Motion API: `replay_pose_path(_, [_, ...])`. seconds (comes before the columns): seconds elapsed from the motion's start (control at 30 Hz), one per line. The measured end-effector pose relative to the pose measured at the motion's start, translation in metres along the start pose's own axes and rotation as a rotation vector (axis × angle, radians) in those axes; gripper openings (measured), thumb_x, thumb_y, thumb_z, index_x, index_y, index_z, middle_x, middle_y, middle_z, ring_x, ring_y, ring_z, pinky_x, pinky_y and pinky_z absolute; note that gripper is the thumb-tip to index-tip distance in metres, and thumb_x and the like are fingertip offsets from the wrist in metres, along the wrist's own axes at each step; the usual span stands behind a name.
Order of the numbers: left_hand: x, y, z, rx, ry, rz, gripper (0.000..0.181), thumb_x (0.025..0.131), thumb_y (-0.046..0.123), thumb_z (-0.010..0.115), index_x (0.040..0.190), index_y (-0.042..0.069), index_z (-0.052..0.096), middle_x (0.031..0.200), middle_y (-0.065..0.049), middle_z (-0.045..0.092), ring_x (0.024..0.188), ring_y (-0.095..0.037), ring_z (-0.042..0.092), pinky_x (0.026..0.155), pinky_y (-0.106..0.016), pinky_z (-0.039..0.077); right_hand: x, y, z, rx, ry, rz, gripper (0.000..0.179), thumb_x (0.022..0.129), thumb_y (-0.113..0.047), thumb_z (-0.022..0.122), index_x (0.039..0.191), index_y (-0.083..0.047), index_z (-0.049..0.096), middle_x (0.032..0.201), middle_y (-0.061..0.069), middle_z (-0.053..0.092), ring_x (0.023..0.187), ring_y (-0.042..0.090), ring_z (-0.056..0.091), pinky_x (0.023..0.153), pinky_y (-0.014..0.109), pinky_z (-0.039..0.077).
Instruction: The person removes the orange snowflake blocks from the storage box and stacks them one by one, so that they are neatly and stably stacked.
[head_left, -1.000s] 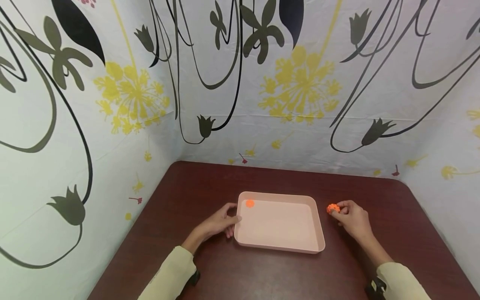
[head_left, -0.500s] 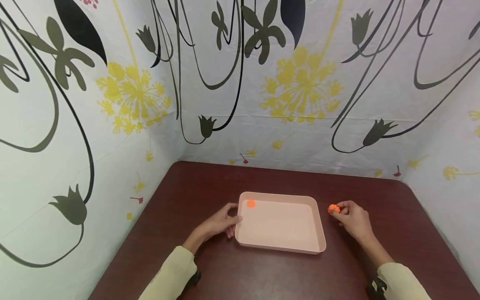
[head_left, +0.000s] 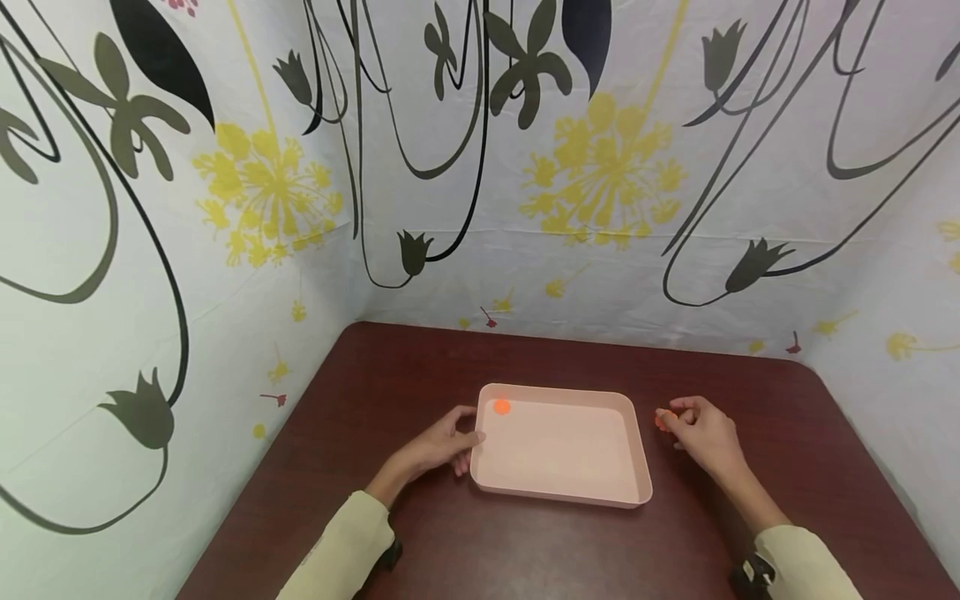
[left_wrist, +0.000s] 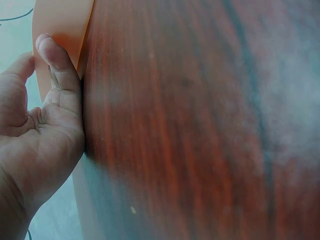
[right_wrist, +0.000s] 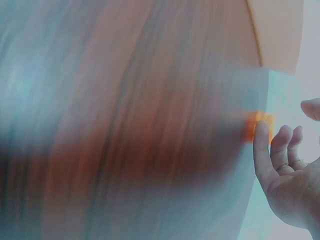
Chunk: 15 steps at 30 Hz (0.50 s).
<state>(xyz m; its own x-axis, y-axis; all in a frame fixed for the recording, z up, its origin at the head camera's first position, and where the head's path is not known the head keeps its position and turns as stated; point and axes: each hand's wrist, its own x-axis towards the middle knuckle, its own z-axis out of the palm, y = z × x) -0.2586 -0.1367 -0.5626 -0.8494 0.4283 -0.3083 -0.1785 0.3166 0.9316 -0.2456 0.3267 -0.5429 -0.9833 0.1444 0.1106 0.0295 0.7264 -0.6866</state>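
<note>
A shallow peach tray stands on the dark red-brown table. My left hand holds its left side, thumb at the rim and fingers outside the wall; in the left wrist view the fingers lie along the tray wall. To the right of the tray, a small orange toothed, gear-like piece is partly covered by my right thumb in the head view. My right hand has its thumb raised apart from the fingers in the right wrist view, with one fingertip overlapping the orange piece.
A flat orange round spot shows in the tray's far left corner. The wooden table has rounded far corners. Cloth walls with printed flowers stand around it on the left, back and right.
My right thumb and fingers have shifted from a pinch on the orange piece; the thumb now covers more of it and the fingertips are spread. My left hand and the tray have stayed put.
</note>
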Motion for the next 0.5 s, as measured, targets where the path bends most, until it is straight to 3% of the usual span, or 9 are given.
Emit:
replay_pose_path(0.27, [0.001, -0.001, 0.001, -0.005, 0.0, -0.006, 0.071, 0.104, 0.034, 0.069, 0.159, 0.009, 0.032, 0.068, -0.004, 0.065, 0.056, -0.013, 0.062, 0.056, -0.027, 0.057, -0.005, -0.037, 0.015, 0.036, 0.092, -0.102, 0.039, 0.099, -0.039, 0.075, 0.118, -0.006, 0.066, 0.075, 0.002, 0.052, 0.058, 0.006, 0.044, 0.053, 0.025, 0.04])
replay_pose_path(0.5, [-0.001, 0.001, 0.001, 0.001, 0.009, -0.011, 0.071, 0.103, 0.035, 0.07, 0.158, 0.009, 0.033, 0.068, -0.005, 0.065, 0.056, -0.013, 0.062, 0.056, -0.027, 0.056, -0.01, -0.068, 0.031, 0.151, 0.038, -0.158, 0.033, 0.099, -0.034, 0.076, 0.118, -0.008, 0.067, 0.075, -0.001, 0.044, 0.06, 0.005, 0.042, 0.056, 0.024, 0.04])
